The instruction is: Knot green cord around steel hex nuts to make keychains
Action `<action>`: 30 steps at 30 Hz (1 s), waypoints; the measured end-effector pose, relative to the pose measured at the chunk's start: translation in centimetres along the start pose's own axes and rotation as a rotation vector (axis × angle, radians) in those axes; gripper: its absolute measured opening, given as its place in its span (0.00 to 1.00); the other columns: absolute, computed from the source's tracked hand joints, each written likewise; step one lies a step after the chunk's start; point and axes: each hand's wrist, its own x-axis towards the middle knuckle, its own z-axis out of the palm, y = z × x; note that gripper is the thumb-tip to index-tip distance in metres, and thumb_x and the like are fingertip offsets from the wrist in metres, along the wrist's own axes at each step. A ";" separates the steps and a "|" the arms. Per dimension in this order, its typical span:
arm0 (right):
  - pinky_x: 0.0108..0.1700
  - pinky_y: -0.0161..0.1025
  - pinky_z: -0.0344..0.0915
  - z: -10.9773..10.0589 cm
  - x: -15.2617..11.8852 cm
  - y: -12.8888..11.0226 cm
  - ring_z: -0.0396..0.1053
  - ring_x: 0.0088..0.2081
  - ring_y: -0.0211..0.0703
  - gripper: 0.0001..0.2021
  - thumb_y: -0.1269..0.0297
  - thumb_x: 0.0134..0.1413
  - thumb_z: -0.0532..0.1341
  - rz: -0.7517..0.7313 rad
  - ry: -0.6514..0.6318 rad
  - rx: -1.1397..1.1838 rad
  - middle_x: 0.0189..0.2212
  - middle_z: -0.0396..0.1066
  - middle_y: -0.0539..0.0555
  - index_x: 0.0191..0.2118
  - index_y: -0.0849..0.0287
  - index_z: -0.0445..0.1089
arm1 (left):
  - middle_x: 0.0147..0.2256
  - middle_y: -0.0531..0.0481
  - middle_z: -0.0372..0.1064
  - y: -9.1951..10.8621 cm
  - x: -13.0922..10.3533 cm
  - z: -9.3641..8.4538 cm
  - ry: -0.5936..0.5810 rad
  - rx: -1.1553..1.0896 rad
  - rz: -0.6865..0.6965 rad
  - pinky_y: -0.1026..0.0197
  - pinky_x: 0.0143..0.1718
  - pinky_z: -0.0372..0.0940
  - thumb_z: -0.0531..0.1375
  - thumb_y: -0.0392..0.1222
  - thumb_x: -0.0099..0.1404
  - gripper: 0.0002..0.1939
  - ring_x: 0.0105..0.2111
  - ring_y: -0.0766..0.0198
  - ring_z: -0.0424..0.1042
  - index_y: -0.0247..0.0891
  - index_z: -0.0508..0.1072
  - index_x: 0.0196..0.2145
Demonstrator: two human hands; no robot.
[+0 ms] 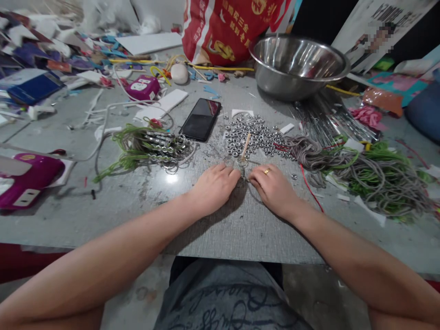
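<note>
My left hand (217, 185) and my right hand (273, 189) rest close together on the grey table (220, 233), fingers bent and closed. A thin grey cord (253, 196) runs between them in a small loop and is pinched at my right fingertips. My left fingertips are closed at the same work, but what lies under them is mostly hidden. Just beyond the fingertips is a small metal ring (242, 162), with a thin wooden stick (246, 145) standing at it. Behind both hands spreads a pile of small metal nuts (256, 133).
Left are finished-looking green corded bundles with metal pieces (144, 146) and a black phone (201, 119). Grey and green cords (371, 174) heap at right. Behind stand a steel bowl (299, 68) and a red bag (223, 36). Purple power sockets (32, 178) and scraps lie left.
</note>
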 end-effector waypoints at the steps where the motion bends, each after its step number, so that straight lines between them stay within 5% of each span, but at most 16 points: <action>1: 0.39 0.41 0.59 0.0 -0.1 -0.1 0.64 0.35 0.45 0.12 0.69 0.61 0.49 0.004 -0.007 -0.024 0.30 0.70 0.57 0.33 0.62 0.68 | 0.30 0.46 0.68 0.1 -0.1 -0.1 -0.033 -0.006 -0.012 0.59 0.33 0.62 0.48 0.29 0.63 0.09 0.33 0.59 0.67 0.33 0.68 0.35; 16: 0.36 0.40 0.55 -0.4 -0.7 -0.7 0.64 0.31 0.44 0.13 0.70 0.59 0.49 -0.073 -0.024 -0.102 0.26 0.70 0.55 0.36 0.62 0.71 | 0.27 0.47 0.70 0.6 -0.8 0.2 -0.032 0.030 0.078 0.63 0.22 0.61 0.49 0.32 0.61 0.13 0.27 0.61 0.72 0.32 0.69 0.41; 30: 0.34 0.39 0.56 -0.4 -0.6 -0.1 0.62 0.30 0.43 0.13 0.70 0.59 0.50 -0.125 -0.002 -0.042 0.25 0.69 0.55 0.38 0.62 0.72 | 0.28 0.47 0.72 0.7 -1.0 0.2 -0.073 -0.012 0.001 0.63 0.21 0.61 0.49 0.34 0.61 0.16 0.27 0.60 0.73 0.33 0.68 0.46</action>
